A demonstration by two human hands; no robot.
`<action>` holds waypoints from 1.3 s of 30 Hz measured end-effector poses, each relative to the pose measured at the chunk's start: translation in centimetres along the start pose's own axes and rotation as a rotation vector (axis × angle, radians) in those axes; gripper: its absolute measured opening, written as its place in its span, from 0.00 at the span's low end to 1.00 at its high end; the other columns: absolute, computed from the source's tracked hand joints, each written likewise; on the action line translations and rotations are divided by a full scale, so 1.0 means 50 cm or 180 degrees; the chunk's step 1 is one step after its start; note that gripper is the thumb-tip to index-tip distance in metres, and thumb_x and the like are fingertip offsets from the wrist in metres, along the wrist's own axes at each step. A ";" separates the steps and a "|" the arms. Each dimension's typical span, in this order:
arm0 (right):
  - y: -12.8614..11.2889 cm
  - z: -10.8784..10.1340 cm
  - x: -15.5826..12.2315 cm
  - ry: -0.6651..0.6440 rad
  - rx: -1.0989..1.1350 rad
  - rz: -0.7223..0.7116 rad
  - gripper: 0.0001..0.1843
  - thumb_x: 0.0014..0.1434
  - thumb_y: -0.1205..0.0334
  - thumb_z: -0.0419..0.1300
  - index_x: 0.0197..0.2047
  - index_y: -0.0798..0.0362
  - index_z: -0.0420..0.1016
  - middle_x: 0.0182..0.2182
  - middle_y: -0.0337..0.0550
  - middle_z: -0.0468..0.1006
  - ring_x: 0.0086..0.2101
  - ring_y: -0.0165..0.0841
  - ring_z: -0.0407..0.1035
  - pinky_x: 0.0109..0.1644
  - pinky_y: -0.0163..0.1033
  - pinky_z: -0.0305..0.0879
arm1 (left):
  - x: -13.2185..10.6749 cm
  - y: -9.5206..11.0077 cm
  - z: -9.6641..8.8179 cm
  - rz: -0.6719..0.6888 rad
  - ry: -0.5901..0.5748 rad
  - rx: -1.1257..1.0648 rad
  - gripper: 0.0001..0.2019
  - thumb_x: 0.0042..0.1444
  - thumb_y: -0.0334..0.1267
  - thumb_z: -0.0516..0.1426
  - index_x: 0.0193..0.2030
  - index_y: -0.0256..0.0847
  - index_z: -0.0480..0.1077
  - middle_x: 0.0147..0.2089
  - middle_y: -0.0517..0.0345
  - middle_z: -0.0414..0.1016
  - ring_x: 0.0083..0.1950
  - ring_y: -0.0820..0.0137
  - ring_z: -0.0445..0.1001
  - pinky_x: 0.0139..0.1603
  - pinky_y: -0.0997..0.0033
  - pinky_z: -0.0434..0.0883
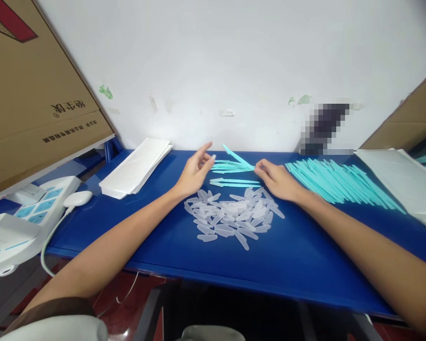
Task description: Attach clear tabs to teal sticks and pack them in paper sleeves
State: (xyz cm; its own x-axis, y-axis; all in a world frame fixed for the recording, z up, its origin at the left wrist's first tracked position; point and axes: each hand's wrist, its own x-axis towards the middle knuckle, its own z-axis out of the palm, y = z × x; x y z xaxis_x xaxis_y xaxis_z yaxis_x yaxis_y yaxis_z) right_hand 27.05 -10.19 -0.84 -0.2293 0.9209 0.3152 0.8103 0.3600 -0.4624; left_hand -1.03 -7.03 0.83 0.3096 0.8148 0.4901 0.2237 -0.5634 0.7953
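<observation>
My right hand [274, 179] pinches the handle end of a teal eyebrow razor [238, 157], whose other end points up and to the left. Left of it, my left hand [196, 171] is open, index finger stretched out and thumb apart, with nothing in it. Between the hands lies a small stack of teal razors [230, 166], and nearer to me a couple more razors [234, 183] lie side by side. Below both hands spreads a loose pile of translucent blade caps [230, 215]. Right of my right hand is a large heap of teal razors [341, 182].
White flat packets [137, 168] are stacked at the left on the blue table [270, 270]. A power strip [31, 208] with a white plug and cable sits at the far left, below a cardboard box [39, 85]. More pale packets [394, 180] lie at the right. A white wall [213, 71] stands behind.
</observation>
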 end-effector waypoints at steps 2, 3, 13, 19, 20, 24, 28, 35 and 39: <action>0.000 0.000 -0.001 0.0087 0.0012 0.0041 0.12 0.69 0.51 0.47 0.40 0.48 0.65 0.21 0.36 0.69 0.25 0.37 0.65 0.34 0.40 0.56 | 0.007 -0.029 -0.002 -0.0255 0.0389 -0.0280 0.24 0.62 0.45 0.57 0.62 0.38 0.70 0.36 0.56 0.75 0.34 0.72 0.70 0.38 0.71 0.68; 0.000 0.001 -0.002 0.0116 0.0046 0.0052 0.12 0.69 0.51 0.48 0.40 0.48 0.65 0.20 0.36 0.69 0.24 0.36 0.64 0.34 0.40 0.55 | 0.011 -0.041 -0.005 -0.0379 0.0505 -0.0341 0.21 0.60 0.44 0.58 0.58 0.38 0.73 0.34 0.57 0.74 0.34 0.71 0.71 0.38 0.71 0.68; 0.001 0.003 -0.005 0.0333 0.0130 -0.0122 0.11 0.69 0.51 0.49 0.40 0.48 0.66 0.22 0.35 0.68 0.23 0.33 0.61 0.33 0.39 0.56 | 0.017 -0.058 -0.012 -0.0972 0.0640 -0.0614 0.15 0.52 0.40 0.65 0.46 0.35 0.79 0.40 0.49 0.84 0.40 0.66 0.80 0.39 0.69 0.71; 0.001 0.005 -0.003 0.0266 0.0208 -0.0238 0.10 0.69 0.53 0.48 0.40 0.49 0.64 0.28 0.40 0.75 0.28 0.35 0.68 0.37 0.39 0.60 | 0.016 -0.063 -0.013 -0.0897 0.0651 -0.0665 0.17 0.51 0.50 0.68 0.35 0.36 0.78 0.35 0.50 0.83 0.32 0.69 0.76 0.36 0.69 0.70; 0.000 0.004 -0.004 0.0238 0.0233 -0.0236 0.10 0.70 0.54 0.48 0.40 0.48 0.64 0.27 0.40 0.75 0.28 0.35 0.68 0.37 0.39 0.60 | 0.016 -0.064 -0.013 -0.0869 0.0652 -0.0638 0.19 0.50 0.53 0.68 0.34 0.37 0.78 0.33 0.51 0.82 0.31 0.71 0.74 0.35 0.69 0.69; -0.002 0.004 -0.006 0.0123 0.0284 -0.0253 0.09 0.69 0.54 0.48 0.40 0.48 0.64 0.26 0.39 0.74 0.28 0.35 0.68 0.36 0.39 0.60 | 0.016 -0.065 -0.012 -0.0855 0.0709 -0.0495 0.23 0.48 0.59 0.68 0.30 0.37 0.77 0.30 0.54 0.79 0.28 0.72 0.70 0.32 0.71 0.67; 0.001 0.005 -0.005 0.0034 0.0288 -0.0251 0.09 0.69 0.55 0.48 0.40 0.48 0.65 0.26 0.39 0.75 0.27 0.35 0.68 0.36 0.39 0.60 | 0.017 -0.065 -0.012 -0.0885 0.0768 -0.0421 0.24 0.46 0.61 0.68 0.31 0.38 0.78 0.30 0.54 0.78 0.28 0.72 0.70 0.30 0.71 0.65; 0.004 0.004 -0.004 -0.0023 0.0183 -0.0308 0.11 0.69 0.54 0.48 0.41 0.48 0.67 0.26 0.39 0.74 0.27 0.35 0.67 0.36 0.39 0.60 | 0.015 -0.063 -0.012 -0.0847 0.0772 -0.0496 0.21 0.49 0.57 0.67 0.32 0.37 0.78 0.32 0.53 0.80 0.24 0.76 0.65 0.27 0.71 0.62; 0.001 0.002 -0.004 0.0045 0.0277 -0.0254 0.10 0.69 0.55 0.48 0.41 0.49 0.67 0.26 0.39 0.75 0.27 0.35 0.68 0.36 0.39 0.60 | 0.015 -0.063 -0.012 -0.0886 0.0819 -0.0484 0.21 0.49 0.57 0.67 0.32 0.37 0.77 0.33 0.53 0.80 0.23 0.76 0.64 0.26 0.71 0.61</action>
State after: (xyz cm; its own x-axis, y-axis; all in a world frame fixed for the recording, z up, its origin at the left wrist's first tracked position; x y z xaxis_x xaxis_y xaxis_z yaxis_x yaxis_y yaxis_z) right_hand 27.08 -10.31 -1.00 -0.2833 0.8868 0.3652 0.7396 0.4444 -0.5054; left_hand -2.05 -4.54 -1.08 0.0109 0.9518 0.3065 0.1213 -0.3055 0.9444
